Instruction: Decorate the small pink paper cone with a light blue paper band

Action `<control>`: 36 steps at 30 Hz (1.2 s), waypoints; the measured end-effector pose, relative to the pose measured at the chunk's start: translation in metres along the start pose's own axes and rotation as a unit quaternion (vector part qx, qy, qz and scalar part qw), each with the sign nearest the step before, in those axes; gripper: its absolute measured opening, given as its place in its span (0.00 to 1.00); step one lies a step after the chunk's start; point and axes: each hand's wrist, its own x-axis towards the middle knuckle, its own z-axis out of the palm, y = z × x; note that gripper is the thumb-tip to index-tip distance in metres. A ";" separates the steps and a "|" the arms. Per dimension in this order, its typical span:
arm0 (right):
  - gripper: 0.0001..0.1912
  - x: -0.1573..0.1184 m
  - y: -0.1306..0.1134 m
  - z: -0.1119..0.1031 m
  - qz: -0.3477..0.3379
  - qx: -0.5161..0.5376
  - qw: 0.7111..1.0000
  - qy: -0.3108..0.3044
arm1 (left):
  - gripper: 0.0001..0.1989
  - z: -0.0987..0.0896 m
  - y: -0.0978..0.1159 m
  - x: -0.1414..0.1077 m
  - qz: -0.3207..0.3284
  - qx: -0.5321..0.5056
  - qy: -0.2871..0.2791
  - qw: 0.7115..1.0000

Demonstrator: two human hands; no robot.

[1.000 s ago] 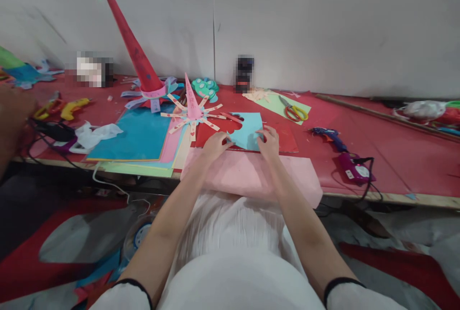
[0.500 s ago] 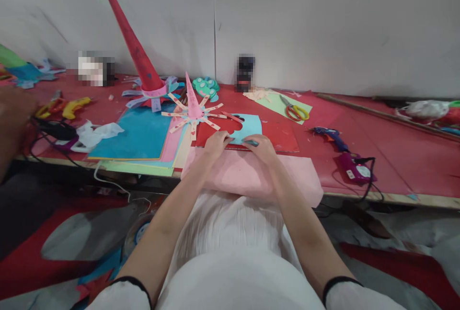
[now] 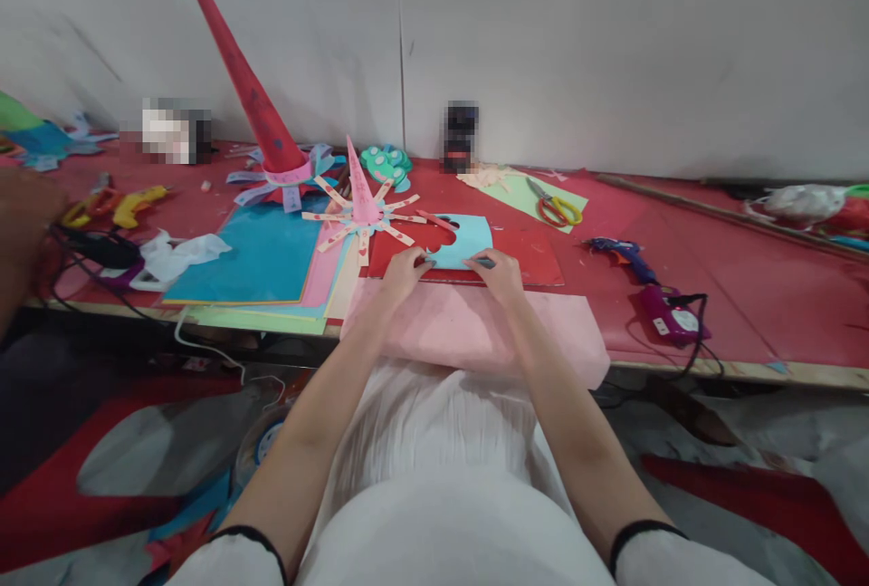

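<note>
At the centre of the frame, a light-blue paper sheet [image 3: 470, 237] lies over red sheets [image 3: 536, 258], its near edge between the person's two hands. The left hand [image 3: 405, 272] appears to pinch the near left corner with thumb and fingers, and the right hand [image 3: 501, 274] seems to grip the same edge farther right, close to the fingertips (a dark strip shows there, perhaps the paper's shaded underside; I cannot tell).

As for progress, a rounded, scalloped notch has already been cut from the sheet's left side, while most of the right part is whole; it looks only partly used. The near edge may be being folded, though no finished crease can be made out. Left of centre, a pink paper cone [image 3: 364, 198] stands with strips fanned around its base, and the tall red cone [image 3: 245, 83] at upper left wears a pink band; both look assembled.

Hearts show on the fanned strips; the marks on both cones are too small to read. The purple power box [image 3: 672, 314] at right carries a white label, likewise illegible, and no brand is readable.
</note>
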 end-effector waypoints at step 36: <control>0.16 0.007 0.015 0.011 0.034 -0.172 0.983 0.058 | 0.29 0.028 0.037 -0.033 0.164 0.225 -0.171 0.945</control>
